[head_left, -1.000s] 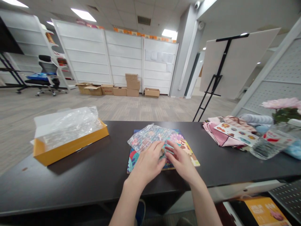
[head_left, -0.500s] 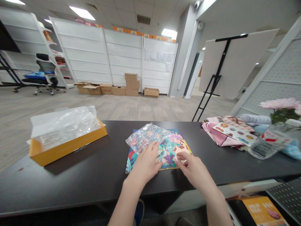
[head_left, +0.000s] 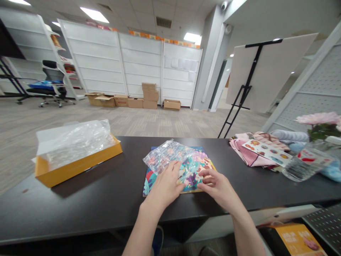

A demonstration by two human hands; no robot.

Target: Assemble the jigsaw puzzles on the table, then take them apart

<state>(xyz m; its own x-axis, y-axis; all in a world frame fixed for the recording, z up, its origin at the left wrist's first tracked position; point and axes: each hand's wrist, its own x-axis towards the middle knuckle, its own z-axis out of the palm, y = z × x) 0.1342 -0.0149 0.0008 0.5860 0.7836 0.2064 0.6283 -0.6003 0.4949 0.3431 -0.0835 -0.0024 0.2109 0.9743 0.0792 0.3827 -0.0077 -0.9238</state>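
Shifted rightward from a second ago, the right hand (head_left: 216, 185) curves unclosed fingers over the brightly illustrated rectangular board (head_left: 192, 175) on the black tabletop (head_left: 117, 202); the left hand (head_left: 167, 184) spreads loose fingers against the crinkled clear plastic bag (head_left: 168, 153) atop it. Snagging plastic could drag the board askew.

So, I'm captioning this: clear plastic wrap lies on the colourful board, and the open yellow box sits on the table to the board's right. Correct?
Not quite: the open yellow box sits left of the colourful board, as the head view shows. The rest stands.
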